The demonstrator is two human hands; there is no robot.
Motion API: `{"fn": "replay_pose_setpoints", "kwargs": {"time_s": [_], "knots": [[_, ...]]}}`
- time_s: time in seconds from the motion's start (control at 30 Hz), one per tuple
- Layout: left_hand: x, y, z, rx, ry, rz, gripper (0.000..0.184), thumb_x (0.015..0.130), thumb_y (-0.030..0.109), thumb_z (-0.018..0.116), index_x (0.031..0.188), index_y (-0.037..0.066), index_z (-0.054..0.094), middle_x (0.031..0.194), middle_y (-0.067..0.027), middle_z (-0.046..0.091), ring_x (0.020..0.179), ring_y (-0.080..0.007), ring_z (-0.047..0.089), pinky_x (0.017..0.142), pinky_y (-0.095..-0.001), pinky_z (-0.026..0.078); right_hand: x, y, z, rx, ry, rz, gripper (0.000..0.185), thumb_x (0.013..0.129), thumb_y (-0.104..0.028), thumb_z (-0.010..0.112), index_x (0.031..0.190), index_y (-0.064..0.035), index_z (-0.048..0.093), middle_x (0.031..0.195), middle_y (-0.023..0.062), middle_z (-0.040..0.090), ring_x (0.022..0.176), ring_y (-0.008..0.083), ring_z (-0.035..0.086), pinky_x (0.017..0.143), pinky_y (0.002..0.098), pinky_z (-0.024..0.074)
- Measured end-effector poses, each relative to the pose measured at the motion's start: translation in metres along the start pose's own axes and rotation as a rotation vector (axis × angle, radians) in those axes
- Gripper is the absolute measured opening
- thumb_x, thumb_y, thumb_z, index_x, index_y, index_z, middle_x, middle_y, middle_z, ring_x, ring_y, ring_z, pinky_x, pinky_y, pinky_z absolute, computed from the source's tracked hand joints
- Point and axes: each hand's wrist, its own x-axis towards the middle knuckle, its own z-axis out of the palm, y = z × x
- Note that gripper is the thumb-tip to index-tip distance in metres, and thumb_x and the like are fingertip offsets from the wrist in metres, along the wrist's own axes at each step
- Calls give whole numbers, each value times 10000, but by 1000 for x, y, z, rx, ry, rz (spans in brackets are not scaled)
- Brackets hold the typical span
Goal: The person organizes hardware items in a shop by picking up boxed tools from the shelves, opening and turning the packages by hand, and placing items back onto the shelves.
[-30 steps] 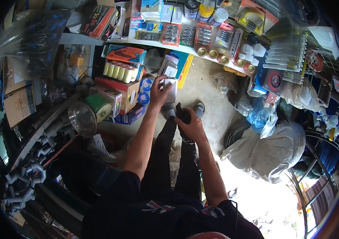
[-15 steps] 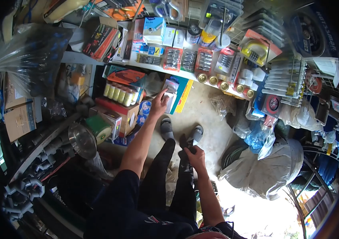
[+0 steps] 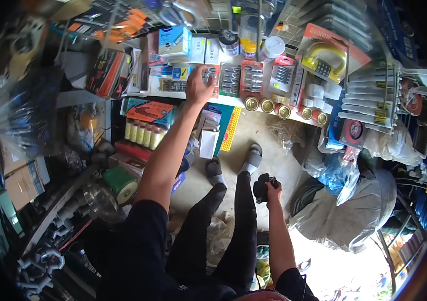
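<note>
My left hand (image 3: 200, 86) reaches over the shelf edge, above a red-edged pack of bits (image 3: 214, 89); its fingers are apart and hold nothing that I can see. Just left of it lie a dark pack of bits (image 3: 173, 85) and a blue and yellow packet (image 3: 180, 73). My right hand (image 3: 273, 193) is closed round a black object (image 3: 262, 187), low over the floor beside my leg. Below my left hand a white box (image 3: 207, 143) leans by a teal and yellow panel (image 3: 230, 131).
Several gold-ended cans (image 3: 283, 111) line the shelf's front edge (image 3: 233, 102). Jars (image 3: 272, 48) stand behind. Stacked boxes (image 3: 148, 111) and a green round thing (image 3: 120, 183) are at the left. A large grey sack (image 3: 346, 215) sits at the right.
My left hand has moved up from beside the white box to the packs on the shelf. My right hand has moved right with the black object. My feet have shifted, and the view has changed.
</note>
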Motion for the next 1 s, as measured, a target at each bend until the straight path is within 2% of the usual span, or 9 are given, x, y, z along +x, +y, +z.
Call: {"fn": "replay_pose_setpoints", "kwargs": {"time_s": [0.2, 0.4, 0.5, 0.6, 0.67, 0.8, 0.87, 0.93, 1.0], "knots": [[74, 22, 63, 439, -88, -277, 566, 836, 369, 765, 1236, 24, 564, 1222, -171, 580, 1165, -407, 570, 927, -494, 538, 25, 9, 13, -148, -139, -124, 515, 804, -198, 827, 1258, -31, 649, 1132, 121, 704, 1013, 212, 665, 891, 345, 538], [73, 3, 84, 556, -46, -83, 702, 785, 349, 825, 1344, 61, 511, 1244, -251, 527, 1171, -407, 517, 934, -523, 521, 9, 5, 12, -170, -186, -116, 522, 814, -197, 818, 1275, -23, 645, 1167, 141, 711, 1048, 228, 673, 919, 353, 535], [90, 16, 86, 522, -105, -388, 838, 740, 388, 852, 1396, 40, 463, 1249, -262, 547, 1191, -397, 536, 963, -516, 497, 3, -3, 14, -238, -196, -98, 494, 809, -191, 819, 1250, -40, 658, 1127, 132, 720, 1019, 219, 682, 891, 357, 550], [101, 18, 80, 605, -93, -254, 760, 713, 406, 866, 1271, 64, 480, 1143, -245, 597, 1075, -371, 622, 873, -564, 546, -1, -7, 20, -188, -203, -93, 477, 810, -185, 817, 1240, -46, 663, 1103, 123, 724, 1006, 209, 681, 883, 355, 553], [110, 28, 70, 563, -168, -357, 799, 705, 380, 876, 1297, 49, 455, 1186, -266, 591, 1107, -405, 620, 928, -572, 522, 2, -5, 21, -158, -209, -94, 475, 813, -176, 814, 1243, -45, 660, 1111, 117, 718, 1002, 202, 679, 872, 351, 555], [119, -30, 77, 204, -15, -204, 784, 641, 344, 908, 1238, 15, 521, 1178, -273, 646, 1089, -426, 660, 932, -477, 552, -18, -25, 12, -95, -203, -86, 464, 823, -171, 804, 1247, -53, 658, 1119, 109, 709, 1004, 202, 673, 877, 344, 550], [126, -28, 45, 37, -252, -412, 742, 626, 332, 917, 1190, -15, 583, 1106, -239, 699, 1039, -356, 700, 887, -422, 568, -29, -34, 9, -63, -204, -58, 460, 826, -170, 800, 1248, -54, 657, 1115, 104, 705, 1003, 201, 670, 886, 342, 545], [113, -9, 11, -268, -244, -597, 799, 645, 295, 909, 1287, -39, 570, 1078, -164, 715, 960, -260, 706, 820, -377, 570, -42, -40, 5, 40, -228, -71, 445, 840, -200, 786, 1239, -47, 660, 1089, 93, 699, 968, 195, 661, 878, 334, 536], [87, 21, -32, -506, -225, -779, 605, 746, 172, 866, 1262, 3, 599, 1090, -117, 698, 994, -245, 696, 836, -411, 569, -53, -45, 2, 12, -248, -209, 329, 937, -339, 682, 954, -14, 736, 846, 51, 670, 796, 129, 592, 707, 290, 475]]}}
